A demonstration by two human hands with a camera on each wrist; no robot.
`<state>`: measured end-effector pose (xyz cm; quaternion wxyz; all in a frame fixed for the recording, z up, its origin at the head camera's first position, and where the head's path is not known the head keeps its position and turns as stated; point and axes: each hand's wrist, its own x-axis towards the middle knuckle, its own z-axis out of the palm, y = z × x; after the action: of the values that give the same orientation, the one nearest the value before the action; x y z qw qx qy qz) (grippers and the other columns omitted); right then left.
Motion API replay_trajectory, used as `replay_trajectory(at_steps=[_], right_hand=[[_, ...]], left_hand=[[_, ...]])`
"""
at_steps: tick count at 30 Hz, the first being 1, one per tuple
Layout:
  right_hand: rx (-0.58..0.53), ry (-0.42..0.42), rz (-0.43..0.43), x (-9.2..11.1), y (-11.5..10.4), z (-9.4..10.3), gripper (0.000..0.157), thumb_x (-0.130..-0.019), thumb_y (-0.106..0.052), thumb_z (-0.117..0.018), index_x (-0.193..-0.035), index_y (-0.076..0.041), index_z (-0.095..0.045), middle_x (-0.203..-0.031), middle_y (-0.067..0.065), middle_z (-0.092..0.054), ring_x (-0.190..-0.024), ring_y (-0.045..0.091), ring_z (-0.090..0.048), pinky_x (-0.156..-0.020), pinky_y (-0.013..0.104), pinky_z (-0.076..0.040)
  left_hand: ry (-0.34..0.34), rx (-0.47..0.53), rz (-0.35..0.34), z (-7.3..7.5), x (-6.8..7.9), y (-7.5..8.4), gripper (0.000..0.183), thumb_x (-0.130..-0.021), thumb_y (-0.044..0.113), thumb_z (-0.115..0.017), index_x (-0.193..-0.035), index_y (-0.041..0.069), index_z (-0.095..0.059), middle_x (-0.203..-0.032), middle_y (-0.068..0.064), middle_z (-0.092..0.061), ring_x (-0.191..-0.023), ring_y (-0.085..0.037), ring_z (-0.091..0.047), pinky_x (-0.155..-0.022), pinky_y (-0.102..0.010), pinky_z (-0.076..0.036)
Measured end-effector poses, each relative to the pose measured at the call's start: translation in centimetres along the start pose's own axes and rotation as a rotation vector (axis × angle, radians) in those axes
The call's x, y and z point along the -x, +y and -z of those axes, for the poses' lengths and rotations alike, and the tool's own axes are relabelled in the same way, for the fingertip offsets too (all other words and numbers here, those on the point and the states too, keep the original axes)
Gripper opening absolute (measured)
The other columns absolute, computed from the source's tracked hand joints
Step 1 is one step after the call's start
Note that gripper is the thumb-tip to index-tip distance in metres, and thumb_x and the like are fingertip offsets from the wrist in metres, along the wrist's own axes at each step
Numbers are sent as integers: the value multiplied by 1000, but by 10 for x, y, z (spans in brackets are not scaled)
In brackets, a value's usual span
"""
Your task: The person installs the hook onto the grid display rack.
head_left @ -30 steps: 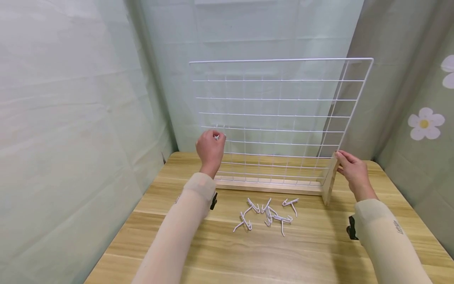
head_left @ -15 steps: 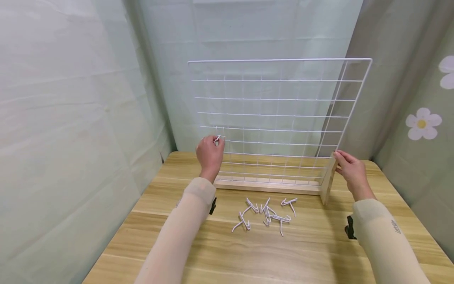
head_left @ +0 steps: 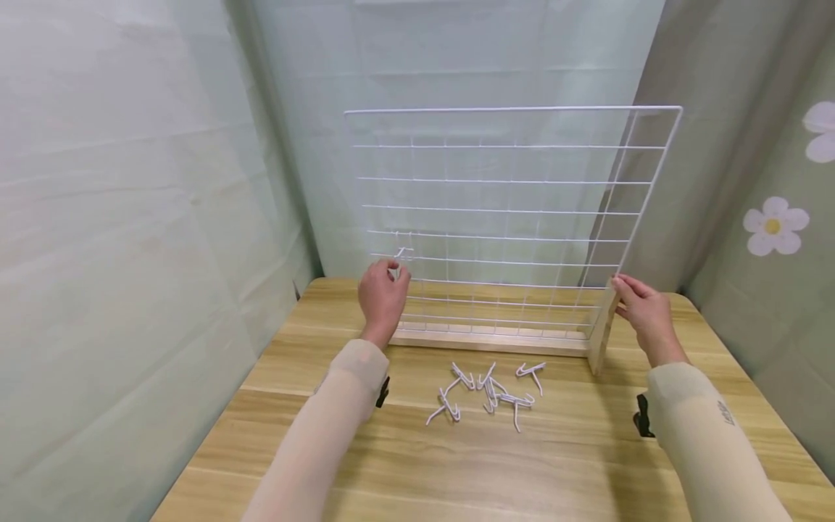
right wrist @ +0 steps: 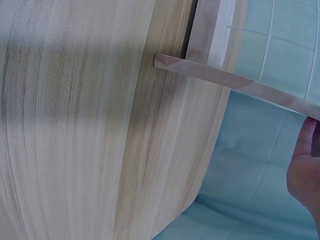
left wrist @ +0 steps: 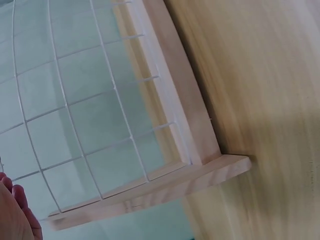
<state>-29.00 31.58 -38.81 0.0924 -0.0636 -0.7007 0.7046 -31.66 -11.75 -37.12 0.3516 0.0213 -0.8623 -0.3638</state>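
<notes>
A white wire grid rack (head_left: 515, 181) stands in a wooden base on the table. One white wire hook (head_left: 404, 251) hangs on its left part. My left hand (head_left: 383, 297) is just below that hook, its fingers loosely bent, with nothing seen between thumb and forefinger; only some fingers (left wrist: 22, 200) show in the left wrist view. At the other end, my right hand (head_left: 646, 315) pinches the top of the rack's wooden side piece (head_left: 603, 330). The right wrist view shows the thumb side of that hand (right wrist: 304, 172) against the wood (right wrist: 240, 82).
Several loose white hooks (head_left: 485, 391) lie in a cluster on the wooden table (head_left: 457, 471), in front of the rack's base bar (head_left: 489, 342). Pale green cloth (head_left: 163, 217) hangs at the left, and more cloth with flowers hangs at the right.
My left hand has let go of the hook and moved down a little, leaving it hanging on the grid. The right hand keeps its hold on the side piece.
</notes>
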Motion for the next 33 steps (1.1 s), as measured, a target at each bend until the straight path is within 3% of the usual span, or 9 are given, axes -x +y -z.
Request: replay_trajectory(at_steps=[9,20,26,33], right_hand=[[75,0,11,1,0,-3,64,-96,-41,-62,-145,-2,-48,-111,-13,-58,-105,8,-54,-75,12,-51],[162,4,38,2,2,-9,67,-97,-45,-57,-144,1,-47,-118,-8,-58,-108,9,-55,-80,14,-51],[166,-4,36,1,4,-11,63,-98,-41,-58,-142,3,-48,-109,-14,-58,-105,7,-55,-85,19,-51],[161,17,27,0,2,-8,62,-96,-44,-60,-141,-2,-52,-112,-14,-61,-106,6,-56,-100,38,-45]], left_hand=[[-57,17,-14,1,11,-8,18,-91,21,-66,-94,4,-69,-74,-6,-53,-72,-25,-52,-66,-41,-45],[-132,123,-21,4,30,-21,17,-86,14,-69,-96,2,-72,-73,-5,-57,-69,-23,-54,-67,-38,-44],[-236,177,58,4,47,-29,19,-86,14,-71,-101,3,-71,-77,-5,-58,-71,-21,-53,-66,-34,-45],[-308,236,57,0,61,-35,21,-87,15,-71,-104,2,-71,-81,-5,-58,-76,-21,-54,-68,-32,-45]])
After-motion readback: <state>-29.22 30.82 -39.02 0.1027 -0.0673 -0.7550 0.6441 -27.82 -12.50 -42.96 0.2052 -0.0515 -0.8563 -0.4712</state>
